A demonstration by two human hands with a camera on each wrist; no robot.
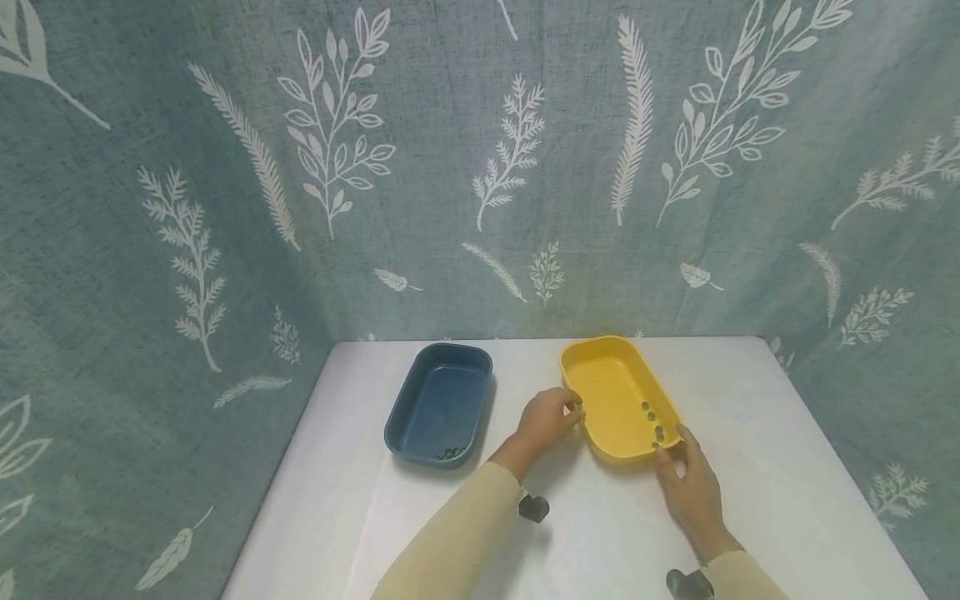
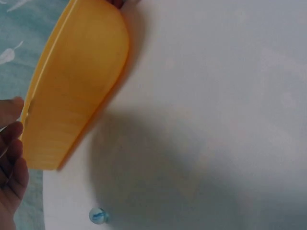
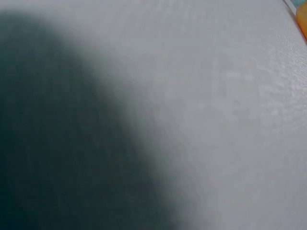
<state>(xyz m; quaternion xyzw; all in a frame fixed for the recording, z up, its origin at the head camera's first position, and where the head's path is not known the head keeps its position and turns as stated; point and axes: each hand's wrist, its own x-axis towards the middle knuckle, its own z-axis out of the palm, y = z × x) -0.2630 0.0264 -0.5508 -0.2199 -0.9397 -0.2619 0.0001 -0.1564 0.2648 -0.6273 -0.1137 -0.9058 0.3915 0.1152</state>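
Observation:
A yellow tray (image 1: 611, 379) stands at the right of the table, angled, with several small green marbles (image 1: 651, 416) along its right side and near corner. My left hand (image 1: 546, 419) pinches its left rim between thumb and fingers; the left wrist view shows the fingertips (image 2: 17, 129) at the tray's edge. At the near right corner my right hand (image 1: 692, 487) holds the rim, thumb toward the near side and fingers round the corner. The right wrist view catches only a sliver of the yellow tray (image 3: 302, 19).
To the left sits a dark blue tray (image 1: 446, 400) with several green marbles (image 1: 452, 454) at its near end. One clear marble with a blue swirl (image 2: 98, 215) lies on the white table (image 1: 337, 467). Patterned green cloth (image 1: 442, 167) hangs behind and at both sides.

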